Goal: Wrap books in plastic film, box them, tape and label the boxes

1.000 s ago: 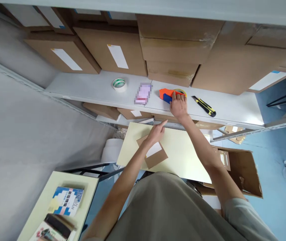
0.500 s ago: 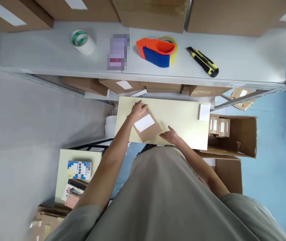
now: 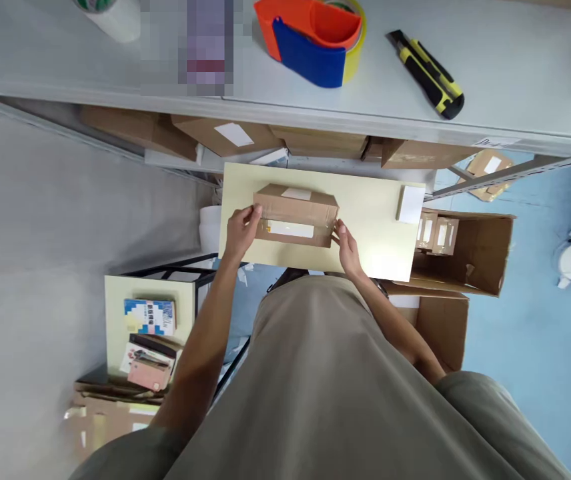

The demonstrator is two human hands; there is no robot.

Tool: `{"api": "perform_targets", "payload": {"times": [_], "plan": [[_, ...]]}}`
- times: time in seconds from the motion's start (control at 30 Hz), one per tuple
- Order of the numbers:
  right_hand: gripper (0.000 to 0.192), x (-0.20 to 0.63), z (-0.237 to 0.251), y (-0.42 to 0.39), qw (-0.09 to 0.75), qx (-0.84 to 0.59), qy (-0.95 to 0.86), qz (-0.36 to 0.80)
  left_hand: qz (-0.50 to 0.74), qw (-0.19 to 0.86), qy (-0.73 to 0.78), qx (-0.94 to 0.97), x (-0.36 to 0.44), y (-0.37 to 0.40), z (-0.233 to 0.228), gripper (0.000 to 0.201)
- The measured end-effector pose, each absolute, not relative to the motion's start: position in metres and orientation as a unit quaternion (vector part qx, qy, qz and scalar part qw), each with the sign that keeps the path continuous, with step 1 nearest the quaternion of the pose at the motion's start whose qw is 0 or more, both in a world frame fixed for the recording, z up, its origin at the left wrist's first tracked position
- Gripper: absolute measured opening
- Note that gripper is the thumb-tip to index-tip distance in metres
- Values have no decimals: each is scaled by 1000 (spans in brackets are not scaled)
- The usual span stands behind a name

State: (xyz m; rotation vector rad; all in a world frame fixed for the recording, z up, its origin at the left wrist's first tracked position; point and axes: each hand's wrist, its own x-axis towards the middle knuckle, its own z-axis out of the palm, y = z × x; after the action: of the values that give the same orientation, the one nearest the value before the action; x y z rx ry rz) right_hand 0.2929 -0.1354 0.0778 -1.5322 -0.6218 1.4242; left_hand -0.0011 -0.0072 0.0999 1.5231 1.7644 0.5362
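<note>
A small brown cardboard box (image 3: 296, 212) is tilted over the pale yellow tabletop (image 3: 365, 200), with white labels on two of its faces. My left hand (image 3: 243, 230) grips its left end, thumb on the near face. At the opposite end, my right hand (image 3: 348, 245) holds the right edge between thumb and fingers; some fingertips are hidden behind the box. Whether the box's lower edge rests on the table cannot be made out.
A white block (image 3: 410, 204) lies at the table's right end. Beyond is a grey shelf (image 3: 285, 110) bearing an orange-and-blue tape dispenser (image 3: 310, 50), a utility knife (image 3: 428, 73) and a tape roll (image 3: 115, 17). An open carton (image 3: 485, 257) with smaller boxes stands right; a side table (image 3: 115, 300) stands left.
The box has turned from a slanted position to roughly parallel with the table edge and tipped up, showing another face. My right hand has moved onto its right end. The view has shifted.
</note>
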Motion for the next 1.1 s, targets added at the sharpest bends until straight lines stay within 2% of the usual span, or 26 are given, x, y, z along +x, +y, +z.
{"api": "perform_targets", "payload": {"times": [0.1, 0.23, 0.37, 0.5, 0.57, 0.73, 0.87, 1.1], "plan": [[112, 319, 75, -124, 468, -644, -299, 527, 262, 388, 695, 546, 7, -44, 84, 60], [103, 345, 70, -109, 441, -679, -313, 496, 284, 417, 690, 519, 26, -61, 59, 62], [94, 348, 56, -105, 380, -731, -325, 464, 255, 445, 692, 509, 38, -58, 40, 57], [72, 341, 39, -105, 309, -770, -392, 397, 234, 422, 699, 528, 40, -55, 29, 49], [71, 339, 31, -103, 279, -777, -413, 385, 228, 418, 695, 539, 40, -54, 28, 45], [91, 344, 17, -95, 227, -780, -416, 408, 222, 428, 692, 538, 39, -51, 32, 42], [107, 357, 16, -91, 230, -752, -420, 453, 235, 461, 697, 496, 39, -50, 38, 46], [84, 377, 35, -114, 271, -674, -449, 521, 225, 502, 686, 476, 38, -51, 42, 47]]}}
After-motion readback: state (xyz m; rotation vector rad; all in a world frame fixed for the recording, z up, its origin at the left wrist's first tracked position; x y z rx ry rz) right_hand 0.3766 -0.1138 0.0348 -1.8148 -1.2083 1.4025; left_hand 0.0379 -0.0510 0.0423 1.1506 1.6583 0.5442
